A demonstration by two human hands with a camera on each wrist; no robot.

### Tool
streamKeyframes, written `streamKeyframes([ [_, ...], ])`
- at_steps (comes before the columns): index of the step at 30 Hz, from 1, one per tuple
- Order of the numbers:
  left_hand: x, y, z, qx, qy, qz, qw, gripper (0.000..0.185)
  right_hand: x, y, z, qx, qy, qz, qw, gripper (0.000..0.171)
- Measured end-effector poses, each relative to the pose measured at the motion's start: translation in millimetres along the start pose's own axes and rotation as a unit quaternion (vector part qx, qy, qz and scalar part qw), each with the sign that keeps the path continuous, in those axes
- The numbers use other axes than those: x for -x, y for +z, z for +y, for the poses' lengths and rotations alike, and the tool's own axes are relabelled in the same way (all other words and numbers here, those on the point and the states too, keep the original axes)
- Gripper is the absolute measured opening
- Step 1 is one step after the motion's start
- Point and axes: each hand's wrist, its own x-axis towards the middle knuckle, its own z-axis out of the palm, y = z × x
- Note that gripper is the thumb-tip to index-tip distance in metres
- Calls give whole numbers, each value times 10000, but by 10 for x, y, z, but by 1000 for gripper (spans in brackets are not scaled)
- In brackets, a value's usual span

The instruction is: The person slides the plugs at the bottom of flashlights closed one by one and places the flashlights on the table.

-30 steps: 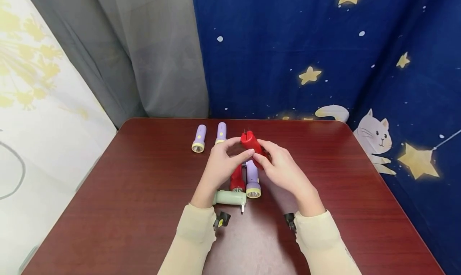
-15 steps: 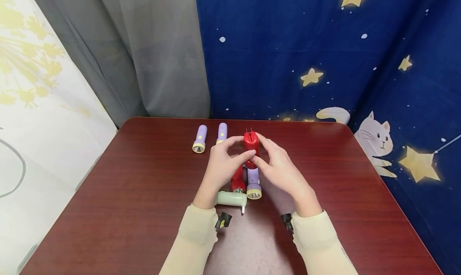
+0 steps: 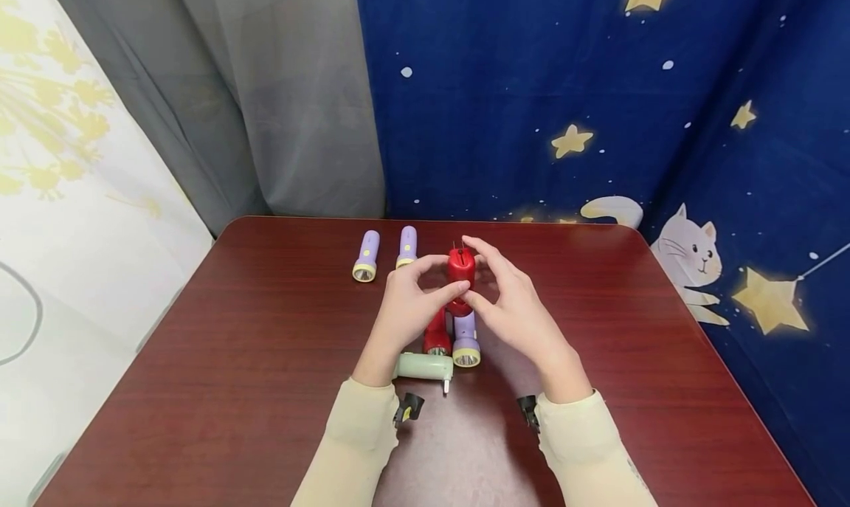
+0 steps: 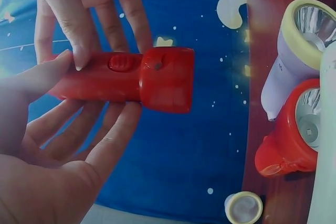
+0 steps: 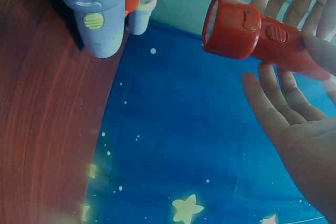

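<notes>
A red flashlight [image 3: 461, 267] is held above the table between both hands, two thin plug prongs sticking out of its tail end. My left hand [image 3: 413, 293] grips it from the left, thumb on the near side and fingers curved round it. From the right, my right hand [image 3: 521, 304] holds it with the thumb near the left thumb; its index finger is raised beside the tail. In the left wrist view the switch [image 4: 122, 62] on the flashlight's body shows. The right wrist view shows its wide lamp head [image 5: 231, 27] free of the fingers.
Below the hands lie another red flashlight [image 3: 437, 339], a purple one [image 3: 466, 348] and a pale green one [image 3: 425, 366] lying crosswise with a prong out. Two more purple flashlights, one left [image 3: 366, 256] and one partly hidden [image 3: 408, 245], lie near the table's [image 3: 285, 285] back edge.
The held red flashlight has turned from a leftward tilt to nearly straight, its tail still pointing away. My right index finger has lifted off its side.
</notes>
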Motion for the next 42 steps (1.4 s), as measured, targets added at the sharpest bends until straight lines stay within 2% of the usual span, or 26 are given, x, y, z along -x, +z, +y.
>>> streamKeyframes([
  [13,16,1,11,-157,89,-44,9998,46,8,45,36,123,-186,142,9997,68],
  [22,16,0,-3,-638,203,48,9977,43,38,89,37,444,-197,183,9987,69],
  [42,27,18,-26,-905,246,72,9956,42,55,133,12,613,-173,247,9977,67],
])
